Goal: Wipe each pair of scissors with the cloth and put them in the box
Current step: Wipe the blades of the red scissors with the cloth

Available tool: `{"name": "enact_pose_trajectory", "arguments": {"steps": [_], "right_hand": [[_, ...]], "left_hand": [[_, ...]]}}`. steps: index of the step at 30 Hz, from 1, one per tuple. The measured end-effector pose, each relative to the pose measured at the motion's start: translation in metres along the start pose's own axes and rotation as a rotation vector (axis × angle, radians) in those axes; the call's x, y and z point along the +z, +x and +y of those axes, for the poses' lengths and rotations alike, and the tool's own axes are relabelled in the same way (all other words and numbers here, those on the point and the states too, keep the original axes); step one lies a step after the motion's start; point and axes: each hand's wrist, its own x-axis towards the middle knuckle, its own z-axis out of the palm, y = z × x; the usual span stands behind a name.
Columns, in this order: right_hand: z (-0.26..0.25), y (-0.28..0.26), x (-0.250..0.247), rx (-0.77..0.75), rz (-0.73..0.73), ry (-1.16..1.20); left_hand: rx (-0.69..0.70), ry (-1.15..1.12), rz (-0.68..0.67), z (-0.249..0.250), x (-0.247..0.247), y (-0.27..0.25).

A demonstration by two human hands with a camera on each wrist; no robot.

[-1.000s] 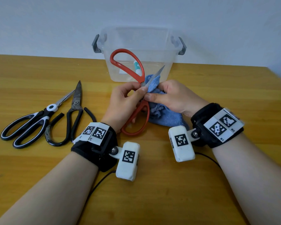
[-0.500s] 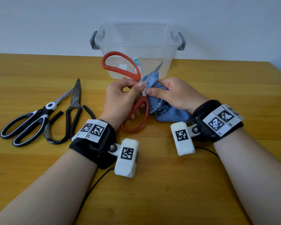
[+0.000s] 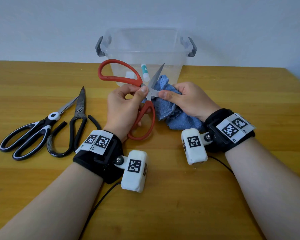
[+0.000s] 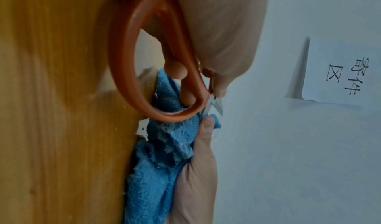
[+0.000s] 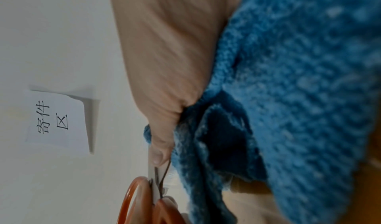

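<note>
A wooden tabletop [image 3: 163, 196] is carrying everything, with a clear plastic box [image 3: 146, 54] standing at its far edge, against the wall, straight ahead of both hands; a small white and teal tube [image 3: 144, 73] is showing through its front wall. Lying flat toward the left edge are two waiting pairs: black-and-white handled scissors [image 3: 33, 131] outermost and all-black shears [image 3: 74, 125] just beside them, tips pointing away from the person, both nearer the left hand. In the middle, held above the surface, the red-handled scissors [image 3: 121, 77] are standing open in an X, one bright blade rising toward the box, one loop reaching left in front of it and the other loop hanging down near the left wrist. The left hand [image 3: 124, 108] is clamping them at the pivot, thumb and fingers curled around the joint. The right hand [image 3: 185, 99] is bunching the blue cloth [image 3: 170, 115] and pinching it round the blade that runs out toward it, thumb pressing on top. I judge the wiping to be under way on this first pair; the box lies directly beyond the raised tip, so the left hand, already gripping, is the one placed to carry them forward over the rim.
</note>
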Motion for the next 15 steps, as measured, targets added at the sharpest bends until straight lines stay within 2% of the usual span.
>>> {"name": "enact_pose_trajectory", "arguments": {"steps": [10,15], "right_hand": [[0.001,0.000,-0.005,0.060,0.145,0.110],[0.007,-0.002,-0.018,0.142,0.369,0.356]], "left_hand": [[-0.026,-0.083,0.062,-0.001,-0.003,0.003],[-0.102,-0.208,0.091,-0.002,-0.005,0.005]]}}
